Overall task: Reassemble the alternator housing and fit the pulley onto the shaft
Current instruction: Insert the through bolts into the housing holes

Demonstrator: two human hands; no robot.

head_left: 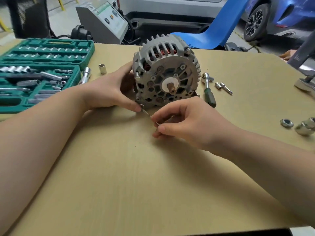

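A grey alternator housing (164, 72) stands on its edge on the table, its bare shaft (171, 87) with a white spacer pointing toward me. My left hand (109, 89) grips the housing's left side, thumb at its lower left lug. My right hand (185, 120) pinches the near end of a long thin bolt (148, 114), whose far end sits in that lower left lug hole. Other bolts stick out at the left, top right and right lugs. No pulley shows on the shaft.
An open green socket set case (42, 72) lies at the left, with a loose socket (102, 68) and an extension beside it. A ratchet with a green handle (208, 92) and small sockets lie right of the alternator. A nut (286, 123) and large socket (306, 128) rest far right.
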